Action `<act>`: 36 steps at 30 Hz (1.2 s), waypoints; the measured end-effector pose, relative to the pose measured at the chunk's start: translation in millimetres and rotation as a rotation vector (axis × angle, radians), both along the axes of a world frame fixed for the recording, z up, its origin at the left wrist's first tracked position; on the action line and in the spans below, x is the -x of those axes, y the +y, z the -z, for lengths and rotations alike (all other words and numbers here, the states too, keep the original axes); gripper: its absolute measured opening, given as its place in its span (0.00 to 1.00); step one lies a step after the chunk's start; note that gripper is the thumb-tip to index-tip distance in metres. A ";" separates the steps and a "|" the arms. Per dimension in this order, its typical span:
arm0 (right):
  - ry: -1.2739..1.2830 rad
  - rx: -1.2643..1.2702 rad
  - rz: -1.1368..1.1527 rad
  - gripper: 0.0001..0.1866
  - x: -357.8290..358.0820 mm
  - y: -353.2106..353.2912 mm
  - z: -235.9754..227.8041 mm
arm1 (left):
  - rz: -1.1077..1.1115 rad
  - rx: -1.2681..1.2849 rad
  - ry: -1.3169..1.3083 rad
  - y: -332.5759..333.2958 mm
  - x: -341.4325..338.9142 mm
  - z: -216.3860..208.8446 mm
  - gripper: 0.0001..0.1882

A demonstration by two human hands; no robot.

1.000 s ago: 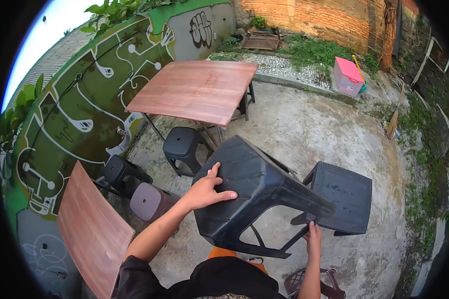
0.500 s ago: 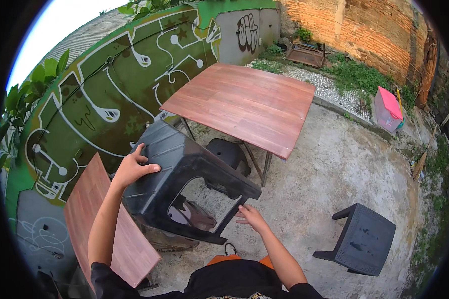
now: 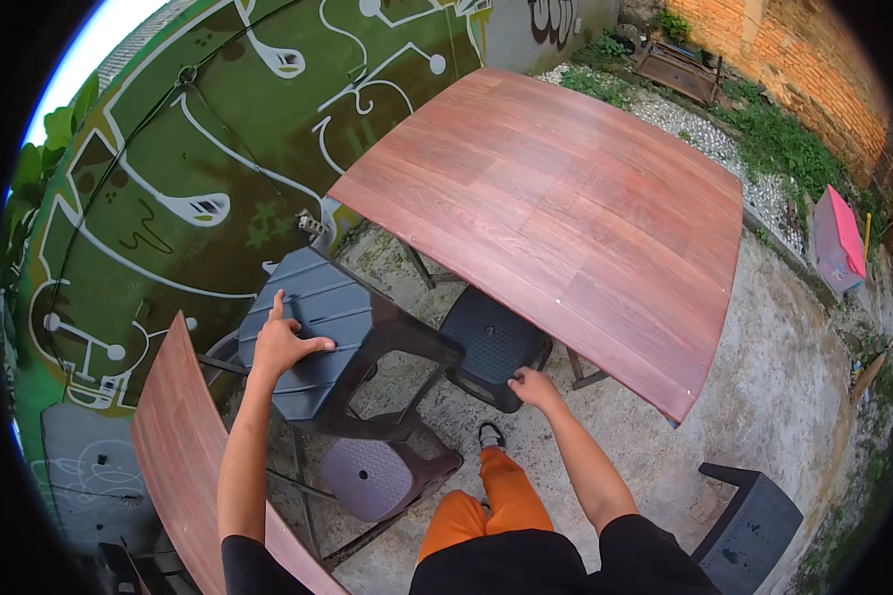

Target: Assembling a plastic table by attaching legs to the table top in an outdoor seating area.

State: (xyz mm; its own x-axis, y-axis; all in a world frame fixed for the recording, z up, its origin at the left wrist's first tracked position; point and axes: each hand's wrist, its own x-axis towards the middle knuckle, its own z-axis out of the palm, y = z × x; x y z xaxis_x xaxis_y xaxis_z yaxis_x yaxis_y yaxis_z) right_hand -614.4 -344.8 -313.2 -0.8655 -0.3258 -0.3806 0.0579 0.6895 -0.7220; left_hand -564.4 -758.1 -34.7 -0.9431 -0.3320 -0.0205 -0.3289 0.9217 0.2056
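My left hand [image 3: 285, 345] is on the ridged seat of a tall black plastic stool [image 3: 332, 302], index finger and thumb spread and the other fingers curled in as if gripping it. The stool's legs hang over a brown plastic stool [image 3: 367, 474]. At the near corner of a low black stool [image 3: 488, 332] is my right hand [image 3: 534, 388], its fingers curled closed; what they pinch is hidden. That low stool stands partly under a large wood-patterned table [image 3: 556, 218].
A second wood-patterned table [image 3: 193, 426] lies close at my left, by a painted green wall [image 3: 238, 129]. On the concrete at lower right is another black stool [image 3: 754, 531]. A pink-lidded box [image 3: 839, 243] stands farther right.
My right hand has left the tall stool's lower rail and moved to the low black stool. The tall stool has swung more upright under my left hand. My view has moved closer to the table.
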 end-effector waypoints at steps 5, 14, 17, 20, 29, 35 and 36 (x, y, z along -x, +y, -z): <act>-0.014 -0.175 -0.062 0.24 84.4 -68.3 55.9 | -0.065 -0.047 -0.031 -48.4 49.4 28.5 0.40; -0.022 -0.390 -0.226 0.31 124.3 -123.3 131.2 | -0.088 -0.071 -0.103 -109.0 118.9 54.1 0.43; -0.116 -0.477 -0.207 0.34 128.6 -130.8 150.0 | -0.071 -0.092 -0.116 -119.3 146.1 69.0 0.43; -0.097 -0.546 -0.172 0.36 131.7 -165.5 149.7 | -0.049 -0.076 -0.126 -146.2 163.8 93.0 0.43; -0.186 -0.624 0.278 0.39 119.2 -178.2 159.7 | 0.037 -0.105 -0.248 -142.1 197.5 164.4 0.44; -0.135 -0.655 0.024 0.39 139.8 -147.7 135.8 | 0.095 -0.074 -0.257 -124.2 214.1 242.5 0.45; -0.100 -0.658 0.022 0.38 128.2 -140.2 133.5 | 0.095 -0.065 -0.266 -122.8 213.8 255.3 0.45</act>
